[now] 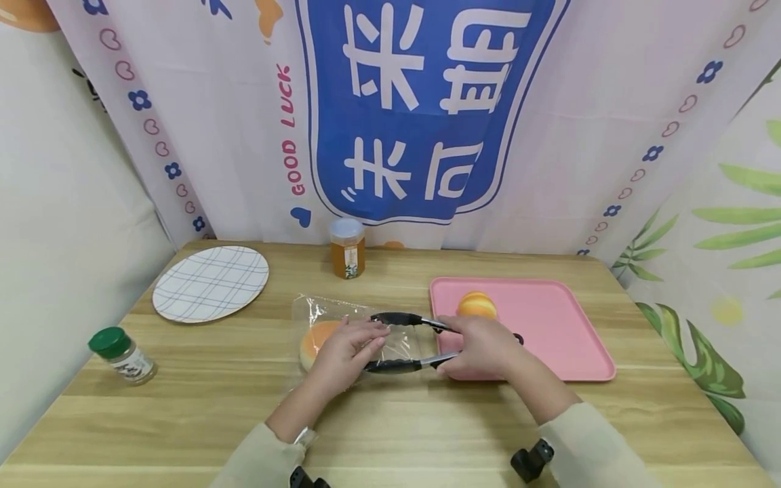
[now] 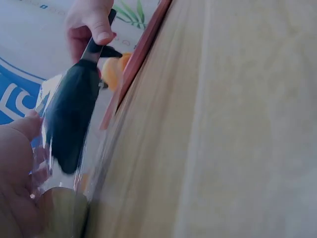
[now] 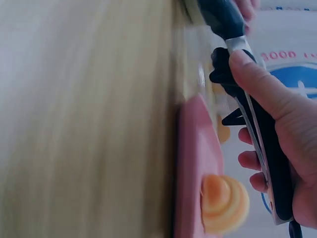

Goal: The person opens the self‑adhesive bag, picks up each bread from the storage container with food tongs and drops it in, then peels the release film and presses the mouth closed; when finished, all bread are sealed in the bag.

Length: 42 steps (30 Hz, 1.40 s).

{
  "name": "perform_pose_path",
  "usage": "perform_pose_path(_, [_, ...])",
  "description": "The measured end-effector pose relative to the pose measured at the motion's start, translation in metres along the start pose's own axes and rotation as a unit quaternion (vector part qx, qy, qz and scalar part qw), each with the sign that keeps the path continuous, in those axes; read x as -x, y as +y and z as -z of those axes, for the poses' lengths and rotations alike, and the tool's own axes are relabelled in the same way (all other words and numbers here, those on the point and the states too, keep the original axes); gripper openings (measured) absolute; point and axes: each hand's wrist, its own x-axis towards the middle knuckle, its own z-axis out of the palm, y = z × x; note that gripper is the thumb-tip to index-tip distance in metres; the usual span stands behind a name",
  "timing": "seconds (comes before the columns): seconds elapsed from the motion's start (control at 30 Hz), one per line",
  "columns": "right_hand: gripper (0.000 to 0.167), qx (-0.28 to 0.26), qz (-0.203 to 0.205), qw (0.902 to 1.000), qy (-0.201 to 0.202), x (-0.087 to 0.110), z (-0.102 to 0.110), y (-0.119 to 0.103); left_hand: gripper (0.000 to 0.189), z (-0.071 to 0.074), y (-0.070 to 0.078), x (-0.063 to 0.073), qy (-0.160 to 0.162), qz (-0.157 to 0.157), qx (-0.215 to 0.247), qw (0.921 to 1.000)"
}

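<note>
My right hand (image 1: 482, 346) grips a pair of black-and-silver tongs (image 3: 277, 163) by the handle. The tongs' two black ends are spread apart and point left, over a clear plastic bag (image 1: 312, 308); in the left wrist view the plastic wraps around them. A round golden bun (image 1: 318, 336) is in the bag's left part, partly hidden by my left hand (image 1: 346, 359). That hand holds the bag, its thumb and fingers (image 2: 29, 124) at the plastic beside the tongs' ends. Just behind the right hand, a small striped bun (image 1: 477, 304) sits on a pink tray (image 1: 543, 332).
A checked oval plate (image 1: 210, 285) lies at the back left. Nearer on the left stands a green-capped shaker (image 1: 125, 356), tilted in this view. An amber jar with a pale lid (image 1: 348, 249) is at the back edge, before a printed cloth (image 1: 244, 135).
</note>
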Motion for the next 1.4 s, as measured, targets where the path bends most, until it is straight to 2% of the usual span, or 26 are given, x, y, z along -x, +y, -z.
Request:
perform_pose_path(0.2, [0.084,0.009,-0.008,0.9999,-0.001,0.015,0.019,0.019,0.021,0.002,-0.001,0.001,0.021,-0.007,-0.015,0.9996])
perform_pose_path(0.4, [0.092,0.005,-0.044,0.9990,0.006,0.032,0.038,0.038,0.019,0.000,-0.001,-0.001,0.043,-0.011,-0.018,0.9989])
perform_pose_path(0.7, [0.096,0.010,-0.090,0.9950,0.041,0.054,0.060,0.081,0.017,0.000,-0.001,-0.002,0.056,-0.016,-0.015,0.9982])
perform_pose_path(0.97, [0.103,0.010,-0.137,0.9902,0.024,0.061,0.057,0.111,0.018,0.002,-0.001,-0.003,0.049,-0.003,-0.004,0.9988])
perform_pose_path(1.17, [0.103,0.011,-0.150,0.9885,0.010,0.059,0.050,0.118,0.020,0.001,-0.002,-0.002,0.049,-0.008,-0.004,0.9988])
perform_pose_path(1.4, [0.095,0.011,-0.148,0.9886,0.026,0.059,0.046,0.120,0.021,0.000,-0.003,-0.002,0.052,-0.013,-0.001,0.9986])
